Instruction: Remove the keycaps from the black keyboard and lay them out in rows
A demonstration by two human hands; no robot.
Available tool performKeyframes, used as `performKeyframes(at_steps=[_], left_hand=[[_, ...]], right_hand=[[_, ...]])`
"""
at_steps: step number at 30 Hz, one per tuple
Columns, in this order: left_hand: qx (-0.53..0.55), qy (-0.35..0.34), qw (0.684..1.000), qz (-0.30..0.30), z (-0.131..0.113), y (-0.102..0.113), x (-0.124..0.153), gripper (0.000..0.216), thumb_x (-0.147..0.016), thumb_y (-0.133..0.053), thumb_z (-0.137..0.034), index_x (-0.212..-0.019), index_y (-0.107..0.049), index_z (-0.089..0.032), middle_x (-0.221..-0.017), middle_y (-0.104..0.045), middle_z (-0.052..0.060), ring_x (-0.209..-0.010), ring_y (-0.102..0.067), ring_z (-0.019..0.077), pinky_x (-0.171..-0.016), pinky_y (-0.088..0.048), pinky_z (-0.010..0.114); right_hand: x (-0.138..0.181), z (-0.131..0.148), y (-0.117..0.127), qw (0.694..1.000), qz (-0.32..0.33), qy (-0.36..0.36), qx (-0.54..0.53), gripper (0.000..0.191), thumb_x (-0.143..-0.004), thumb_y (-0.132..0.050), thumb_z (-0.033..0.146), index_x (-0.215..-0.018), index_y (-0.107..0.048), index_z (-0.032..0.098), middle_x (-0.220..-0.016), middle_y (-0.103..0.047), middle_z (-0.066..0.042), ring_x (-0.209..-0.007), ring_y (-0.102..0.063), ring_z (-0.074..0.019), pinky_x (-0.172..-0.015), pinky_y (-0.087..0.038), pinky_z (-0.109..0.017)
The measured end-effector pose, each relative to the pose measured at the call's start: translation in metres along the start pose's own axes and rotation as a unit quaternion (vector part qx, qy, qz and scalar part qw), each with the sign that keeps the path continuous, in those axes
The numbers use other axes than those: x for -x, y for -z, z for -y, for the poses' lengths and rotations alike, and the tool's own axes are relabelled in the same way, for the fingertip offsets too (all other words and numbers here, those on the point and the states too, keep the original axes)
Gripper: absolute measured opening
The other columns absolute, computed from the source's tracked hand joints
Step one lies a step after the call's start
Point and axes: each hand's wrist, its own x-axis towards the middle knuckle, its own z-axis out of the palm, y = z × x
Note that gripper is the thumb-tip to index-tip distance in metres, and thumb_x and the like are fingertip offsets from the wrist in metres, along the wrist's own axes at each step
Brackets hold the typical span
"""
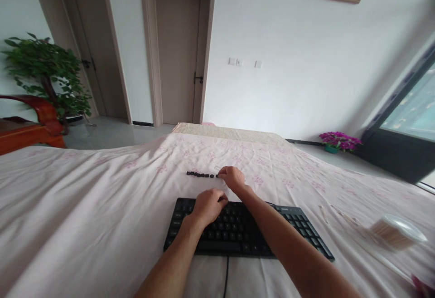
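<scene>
A black keyboard [244, 232] lies on the pink flowered sheet [84, 207] in front of me. My left hand [209, 205] rests curled on the keyboard's upper middle keys, its fingers bent together. My right hand [232, 177] reaches past the keyboard's far edge to the right end of a short row of small black keycaps [202, 174] laid out on the sheet. Its fingers are closed in a pinch at the last cap; what they grip is too small to make out.
A clear tub of cotton swabs [394, 234] lies tipped at the right, with loose swabs [343, 218] scattered beside it. A red wooden chair [30, 125] and a potted plant [47, 71] stand at the left. Doors, a pot of purple flowers [338, 141] and a window lie beyond.
</scene>
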Motion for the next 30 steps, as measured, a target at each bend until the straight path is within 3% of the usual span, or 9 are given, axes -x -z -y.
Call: performKeyframes(at_steps=[12,14,18,22,26,30], left_hand=[[0.004,0.013,1.0,0.009,-0.002,0.003,-0.001,0.022,-0.084,-0.051,-0.033,-0.088,-0.071,-0.025,-0.089,-0.073,0.002,-0.089,-0.065,0.0201,-0.073,-0.043,0.025],[0.007,0.014,1.0,0.016,-0.001,0.005,-0.001,0.022,-0.083,-0.052,-0.032,-0.089,-0.071,-0.025,-0.091,-0.073,0.002,-0.09,-0.064,0.0202,-0.075,-0.043,0.026],[0.027,0.008,0.999,0.038,0.006,0.013,0.0,0.02,-0.08,-0.056,-0.031,-0.087,-0.073,-0.024,-0.09,-0.074,0.003,-0.088,-0.065,0.0204,-0.076,-0.044,0.026],[0.055,0.022,0.997,0.057,0.02,0.024,0.003,0.018,-0.075,-0.06,-0.032,-0.082,-0.073,-0.023,-0.085,-0.074,0.003,-0.084,-0.065,0.0204,-0.072,-0.044,0.025],[0.064,0.037,0.995,0.074,0.031,0.032,0.006,0.018,-0.074,-0.06,-0.032,-0.081,-0.073,-0.021,-0.083,-0.073,0.003,-0.081,-0.065,0.0198,-0.07,-0.044,0.025],[0.104,0.035,0.99,0.091,0.034,0.033,0.006,0.019,-0.073,-0.059,-0.028,-0.085,-0.073,-0.021,-0.085,-0.073,0.002,-0.084,-0.065,0.0192,-0.073,-0.045,0.025]], right_hand=[[0.0,-0.001,-0.001,0.998,0.001,0.021,-0.053,0.018,-0.074,-0.065,0.031,-0.089,-0.073,0.023,-0.085,-0.072,-0.002,-0.081,-0.063,-0.0173,-0.065,-0.04,-0.022],[0.004,0.0,0.006,0.997,-0.01,0.031,-0.069,0.022,-0.082,-0.057,0.036,-0.085,-0.072,0.019,-0.082,-0.071,-0.004,-0.079,-0.063,-0.0173,-0.067,-0.041,-0.023],[0.016,0.004,0.031,0.992,-0.038,0.052,-0.11,0.049,-0.096,-0.029,0.041,-0.088,-0.07,0.016,-0.089,-0.071,-0.006,-0.083,-0.063,-0.0157,-0.074,-0.042,-0.023],[0.042,0.011,0.06,0.983,-0.048,0.083,-0.153,0.053,-0.096,-0.023,0.044,-0.089,-0.071,0.021,-0.089,-0.07,-0.004,-0.088,-0.061,-0.0161,-0.081,-0.041,-0.025],[0.076,0.014,0.068,0.966,-0.056,0.1,-0.233,0.047,-0.095,-0.028,0.043,-0.092,-0.07,0.022,-0.077,-0.067,-0.001,-0.068,-0.058,-0.0126,-0.067,-0.043,-0.023],[0.1,0.015,0.056,0.916,-0.027,0.104,-0.387,0.045,-0.093,-0.034,0.047,-0.098,-0.066,0.016,-0.074,-0.066,-0.003,-0.051,-0.048,-0.0096,-0.049,-0.04,-0.021]])
